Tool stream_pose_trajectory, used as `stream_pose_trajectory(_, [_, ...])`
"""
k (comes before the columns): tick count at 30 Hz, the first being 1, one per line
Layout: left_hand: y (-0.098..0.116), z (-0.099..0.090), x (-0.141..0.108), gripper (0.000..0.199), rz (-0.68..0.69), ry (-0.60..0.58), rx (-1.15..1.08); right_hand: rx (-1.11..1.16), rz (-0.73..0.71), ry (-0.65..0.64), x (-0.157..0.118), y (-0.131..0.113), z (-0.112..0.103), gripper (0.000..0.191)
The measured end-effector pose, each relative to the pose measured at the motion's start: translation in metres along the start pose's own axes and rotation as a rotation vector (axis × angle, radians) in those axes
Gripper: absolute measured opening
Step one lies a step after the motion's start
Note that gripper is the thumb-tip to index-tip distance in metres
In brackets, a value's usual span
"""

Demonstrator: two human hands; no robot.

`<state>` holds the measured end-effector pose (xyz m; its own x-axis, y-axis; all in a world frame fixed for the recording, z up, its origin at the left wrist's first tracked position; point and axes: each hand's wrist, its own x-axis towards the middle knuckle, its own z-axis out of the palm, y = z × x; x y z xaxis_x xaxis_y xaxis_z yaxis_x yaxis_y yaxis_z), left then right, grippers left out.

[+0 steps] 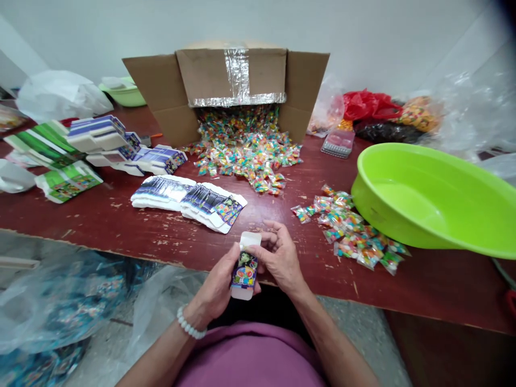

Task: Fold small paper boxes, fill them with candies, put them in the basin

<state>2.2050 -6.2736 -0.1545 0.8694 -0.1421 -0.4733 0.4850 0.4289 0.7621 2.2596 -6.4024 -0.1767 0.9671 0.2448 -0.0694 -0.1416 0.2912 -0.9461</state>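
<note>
A small printed carton (244, 269) with white end flaps is between my hands at the table's front edge. My left hand (220, 282) grips its left side, a beaded bracelet on that wrist. At the upper right of the carton, the thumb of my right hand (282, 260) presses by the opening, with its fingers bent behind. Whatever is inside the carton is hidden. Just beyond lies a row of flat folded cartons (193, 199). Small candy packets (245, 150) spill from a cardboard box (209, 75), and a second pile of packets (363, 236) lies to the right.
A large green basin (443, 199) stands on the right of the red table (161, 236). Stacks of blue (157, 159) and green cartons (70, 180) lie at the left. Red bags (368, 105) sit at the back right. Plastic bags (80, 301) are below the table at left.
</note>
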Motion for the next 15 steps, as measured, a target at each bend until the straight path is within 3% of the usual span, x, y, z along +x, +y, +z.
stream_pose_trajectory(2, [0.0009, 0.0023, 0.0021, 0.057, -0.028, 0.05, -0.05, -0.039, -0.056, 0.063, -0.0025, 0.0026, 0.0011, 0.058])
stream_pose_trajectory(4, [0.0035, 0.0049, 0.0036, 0.051, -0.017, 0.1, -0.092, -0.15, -0.159, 0.098, -0.0058, 0.0036, 0.0018, 0.037])
stream_pose_trajectory(8, [0.0077, 0.0071, 0.0037, 0.035, 0.043, 0.167, -0.176, -0.321, -0.316, 0.075, -0.0105, 0.0029, 0.002, 0.01])
stream_pose_trajectory(11, [0.0059, 0.0044, 0.0035, 0.034, -0.006, 0.173, -0.178, -0.284, -0.237, 0.01, -0.0085, 0.0029, 0.0011, 0.01])
stream_pose_trajectory(15, [0.0021, 0.0012, 0.0041, 0.034, -0.051, 0.117, -0.188, -0.036, 0.013, -0.102, -0.0008, 0.0023, -0.0021, 0.025])
